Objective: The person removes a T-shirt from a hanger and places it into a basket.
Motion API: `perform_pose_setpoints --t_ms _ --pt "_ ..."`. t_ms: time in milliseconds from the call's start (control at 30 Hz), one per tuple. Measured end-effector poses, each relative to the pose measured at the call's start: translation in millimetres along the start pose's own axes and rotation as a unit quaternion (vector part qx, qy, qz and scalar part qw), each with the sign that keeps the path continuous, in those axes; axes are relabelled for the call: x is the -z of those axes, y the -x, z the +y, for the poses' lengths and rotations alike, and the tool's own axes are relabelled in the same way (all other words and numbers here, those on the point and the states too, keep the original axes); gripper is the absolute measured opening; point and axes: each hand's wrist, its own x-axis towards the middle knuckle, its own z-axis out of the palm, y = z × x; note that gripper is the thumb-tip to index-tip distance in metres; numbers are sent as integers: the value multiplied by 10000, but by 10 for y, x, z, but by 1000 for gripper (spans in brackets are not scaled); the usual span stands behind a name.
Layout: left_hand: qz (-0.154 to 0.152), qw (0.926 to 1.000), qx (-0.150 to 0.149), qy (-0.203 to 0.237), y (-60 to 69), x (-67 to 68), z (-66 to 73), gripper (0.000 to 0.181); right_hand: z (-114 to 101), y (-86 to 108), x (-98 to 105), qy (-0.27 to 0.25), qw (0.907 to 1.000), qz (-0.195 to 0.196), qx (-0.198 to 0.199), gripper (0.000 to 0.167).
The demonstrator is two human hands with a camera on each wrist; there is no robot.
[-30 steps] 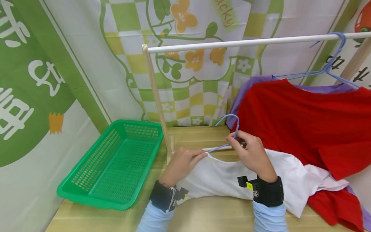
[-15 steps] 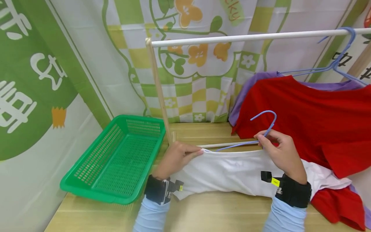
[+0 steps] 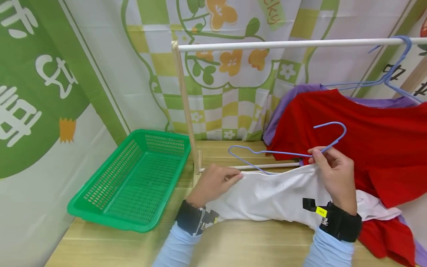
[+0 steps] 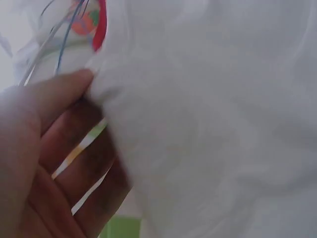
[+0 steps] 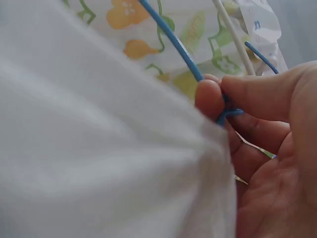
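A white garment (image 3: 267,196) stretches between the hands above the table. The left hand (image 3: 215,183) pinches its upper edge near the left end; the left wrist view shows thumb and fingers of that hand (image 4: 64,134) on the white cloth (image 4: 208,119). A blue wire hanger (image 3: 283,152) is pinched at the base of its hook by the right hand (image 3: 337,178). Its left arm is in view above the cloth's edge, while its right part is hidden. In the right wrist view the fingers (image 5: 210,99) grip the blue wire (image 5: 173,39) beside the cloth.
A green basket (image 3: 133,220) stands at the left. A rack with a white rail (image 3: 267,45) spans the back. Red (image 3: 350,129) and purple (image 3: 283,104) garments hang at the right on blue hangers (image 3: 388,76). The wooden table (image 3: 240,244) lies beneath.
The right hand has moved right with the hanger. The hanger's left arm, partly hidden by the cloth before, now shows above the garment's edge. The left hand keeps its pinch on the cloth.
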Motion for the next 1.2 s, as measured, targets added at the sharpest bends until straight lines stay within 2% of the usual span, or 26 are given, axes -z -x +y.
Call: perform_pose_setpoints --t_ms 100,167,300,433,567,667,800,933,1000,1100,1200 --pt "47 9998 136 -152 -50 -183 115 19 -123 31 -108 61 9998 -141 135 22" --pt "59 9996 107 -243 -80 -305 178 19 -211 48 -195 74 9993 -232 290 21" --pt "107 9987 -182 -466 -124 -520 276 18 -367 56 -434 -359 9964 -263 723 16" --pt "86 9968 -451 -647 -132 -675 337 14 -490 90 -758 -871 9880 -430 1204 14" --pt "-169 9951 -531 -820 -107 -788 358 14 -615 222 -1031 -1119 9776 -882 1551 15" --pt "-387 9934 -522 -941 -72 -845 339 16 -696 342 -1139 -1165 9699 -1246 1736 16" --pt "-495 9931 -535 -921 -25 -895 289 18 -778 454 -1166 -1268 9634 -1485 1835 19" --pt "-309 9889 -970 -1082 -26 -882 254 12 -901 534 -1089 -1502 9598 -1392 1920 19" --pt "-400 9891 -1087 -910 -34 -852 254 16 -959 566 -1028 -1674 9554 -1255 2085 17" --pt "-604 9908 -1036 -634 -46 -809 255 20 -1071 548 -901 -1606 9546 -1023 2291 15" --pt "-672 9925 -863 -542 -72 -750 257 20 -1223 381 -744 -1275 9598 -844 2355 14"
